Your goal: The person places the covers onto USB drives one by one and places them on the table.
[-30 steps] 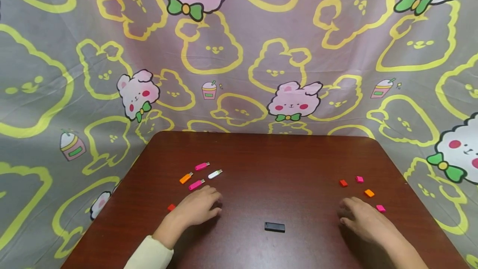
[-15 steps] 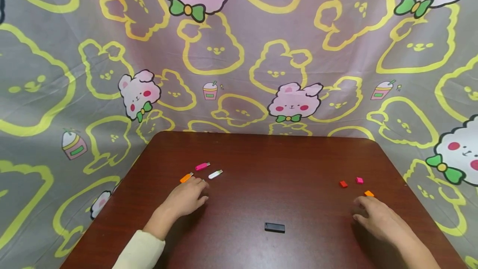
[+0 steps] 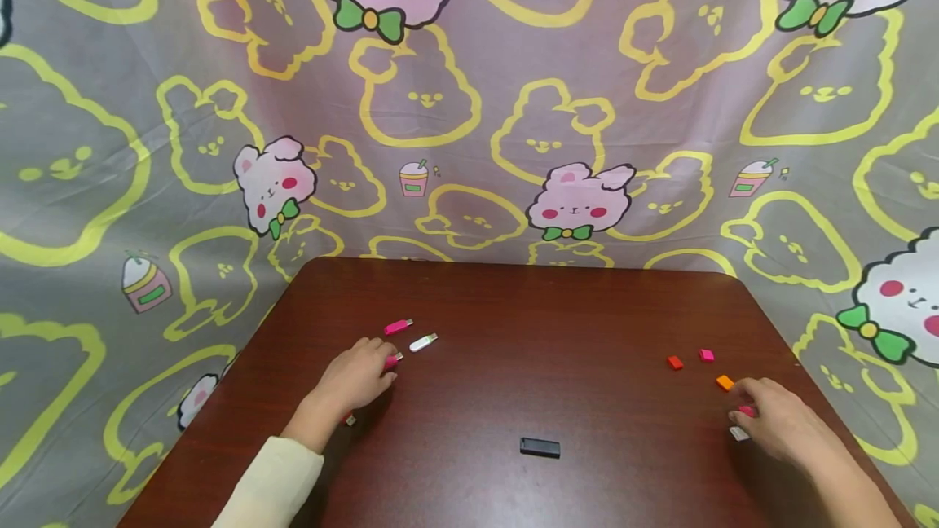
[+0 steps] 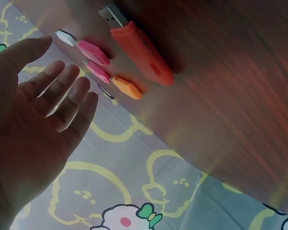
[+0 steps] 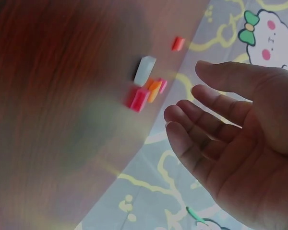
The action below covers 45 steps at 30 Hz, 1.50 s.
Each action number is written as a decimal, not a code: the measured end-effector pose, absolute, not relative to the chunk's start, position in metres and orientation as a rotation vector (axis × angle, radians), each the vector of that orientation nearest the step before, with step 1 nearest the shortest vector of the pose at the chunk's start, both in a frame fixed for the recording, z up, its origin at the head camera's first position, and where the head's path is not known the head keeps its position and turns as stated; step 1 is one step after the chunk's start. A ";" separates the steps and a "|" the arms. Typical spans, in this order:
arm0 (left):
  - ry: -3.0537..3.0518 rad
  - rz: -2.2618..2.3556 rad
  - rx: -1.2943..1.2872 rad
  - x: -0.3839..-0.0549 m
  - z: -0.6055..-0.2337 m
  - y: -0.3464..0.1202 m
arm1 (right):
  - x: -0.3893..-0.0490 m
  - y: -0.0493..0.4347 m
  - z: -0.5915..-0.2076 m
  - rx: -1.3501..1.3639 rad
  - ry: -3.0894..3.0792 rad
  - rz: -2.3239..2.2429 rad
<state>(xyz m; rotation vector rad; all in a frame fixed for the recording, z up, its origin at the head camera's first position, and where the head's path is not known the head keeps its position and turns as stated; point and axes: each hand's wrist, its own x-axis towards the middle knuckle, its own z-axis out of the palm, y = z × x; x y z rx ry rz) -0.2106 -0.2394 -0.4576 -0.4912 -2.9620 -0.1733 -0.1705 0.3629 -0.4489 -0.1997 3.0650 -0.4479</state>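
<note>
My left hand (image 3: 357, 373) hovers over the USB sticks at the table's left, fingers relaxed and nothing in the palm. Near it lie a white USB stick (image 3: 423, 342), a pink one (image 3: 398, 327), a second pink one (image 3: 394, 361) partly covered by the fingers, and a red one (image 4: 144, 57). An orange stick (image 4: 127, 87) shows in the left wrist view; the hand hides it in the head view. My right hand (image 3: 781, 418), loosely bent and holding nothing, is beside small caps: red (image 3: 675, 363), pink (image 3: 707, 355), orange (image 3: 725, 382), another pink (image 5: 139, 99) and white (image 5: 145, 71).
A black USB stick (image 3: 540, 447) lies at the front middle of the dark brown table (image 3: 543, 308), between the hands. Behind the table and along its sides hangs a grey curtain (image 3: 477, 129) with cartoon animals.
My left hand has shifted left and a little farther from me, covering the orange stick. The right hand has moved rightward, uncovering the white cap.
</note>
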 end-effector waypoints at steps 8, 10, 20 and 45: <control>-2.998 -0.185 -0.433 -0.218 -0.458 -0.238 | -0.177 0.374 -0.453 -0.138 3.017 -0.439; -2.998 -0.185 -0.429 -0.219 -0.458 -0.238 | -0.178 0.376 -0.455 -0.141 3.018 -0.436; -3.041 -0.178 -0.413 -0.224 -0.458 -0.237 | -0.183 0.382 -0.464 -0.195 3.019 -0.403; -3.023 -0.094 -0.451 -0.233 -0.471 -0.241 | -0.192 0.381 -0.471 -0.223 3.000 -0.363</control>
